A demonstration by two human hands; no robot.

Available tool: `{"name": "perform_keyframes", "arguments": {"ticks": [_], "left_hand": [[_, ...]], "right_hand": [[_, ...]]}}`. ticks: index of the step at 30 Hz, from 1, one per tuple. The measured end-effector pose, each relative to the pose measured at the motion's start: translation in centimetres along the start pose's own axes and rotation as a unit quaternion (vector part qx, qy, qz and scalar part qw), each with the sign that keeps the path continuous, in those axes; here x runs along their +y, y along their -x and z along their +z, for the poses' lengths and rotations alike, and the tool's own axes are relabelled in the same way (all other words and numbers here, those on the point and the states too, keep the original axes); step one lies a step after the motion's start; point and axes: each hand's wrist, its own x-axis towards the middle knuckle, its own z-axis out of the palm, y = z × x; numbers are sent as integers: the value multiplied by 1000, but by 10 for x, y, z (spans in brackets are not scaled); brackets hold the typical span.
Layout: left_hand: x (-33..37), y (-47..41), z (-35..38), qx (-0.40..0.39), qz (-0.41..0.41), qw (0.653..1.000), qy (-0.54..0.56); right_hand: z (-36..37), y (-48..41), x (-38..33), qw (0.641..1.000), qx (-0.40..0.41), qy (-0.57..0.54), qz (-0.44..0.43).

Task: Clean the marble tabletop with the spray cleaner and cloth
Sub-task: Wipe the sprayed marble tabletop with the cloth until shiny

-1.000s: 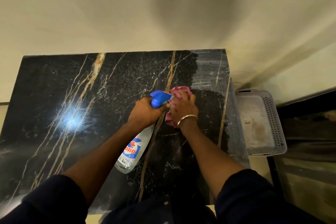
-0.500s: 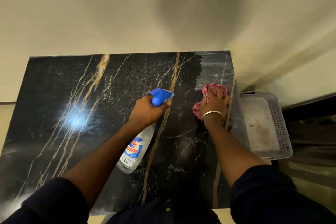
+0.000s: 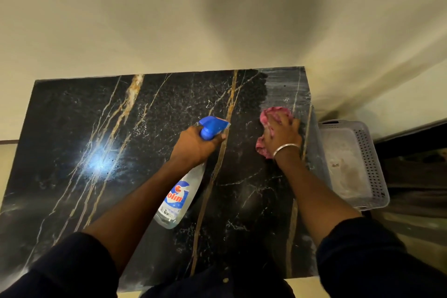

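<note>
Basket (image 3: pixel 370 164) of grey perforated plastic sits just beside the table's (image 3: pixel 72 128) right edge, pale smears on its floor. The left hand (image 3: pixel 193 146) grips the spray bottle (image 3: pixel 177 198) by its neck, long axis running from near edge toward far edge, blue nozzle aimed far-right. Its label reads "olin" in red. The right hand (image 3: pixel 283 133) presses flat on the cloth (image 3: pixel 268 113) near the right edge

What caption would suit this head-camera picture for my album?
Right hand presses pink cloth on black marble tabletop; left hand holds the spray bottle.
</note>
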Motion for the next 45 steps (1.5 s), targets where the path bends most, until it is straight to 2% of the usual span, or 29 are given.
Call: {"name": "perform_keyframes", "arguments": {"ticks": [3,6,8,13,17,23,27,29,32,35,37,38,42,45], "left_hand": [[1,-3,-2,-7,-7,1000,4],[1,-6,-3,-8,-9,1000,3],[1,-7,-1,-7,-12,1000,3],[6,-11,4,1,-24,1000,0],[8,-18,4,-2,-15,1000,-12],[14,-29,2,-12,-8,1000,7],[12,-39,-3,-7,-8,1000,23],[12,-42,-3,-9,-6,1000,24],[12,-47,-1,0,-10,1000,17],[12,-54,2,8,-14,1000,11],[13,-57,2,-1,-15,1000,11],[14,-59,2,-6,-12,1000,14],[18,-65,4,-13,3,1000,14],[21,-69,7,-14,6,1000,17]], "right_hand": [[-1,-14,21,998,29,19,58],[-6,-8,-9,989,42,-37,138],[-7,-2,-36,993,23,-42,104],[4,-3,-86,998,-37,4,-57],[-1,-5,-65,994,-22,13,-104],[-14,-29,14,997,26,26,67],[-15,-34,-20,975,50,-43,212],[-11,-38,-52,986,26,-47,159],[0,-46,-93,1000,-20,-4,-12],[3,-51,-102,996,-36,0,-87],[-1,-52,-83,992,-16,24,-125],[-3,-54,-67,992,-3,29,-120],[-15,-72,3,999,25,34,16],[-16,-81,19,995,46,29,88]]}}
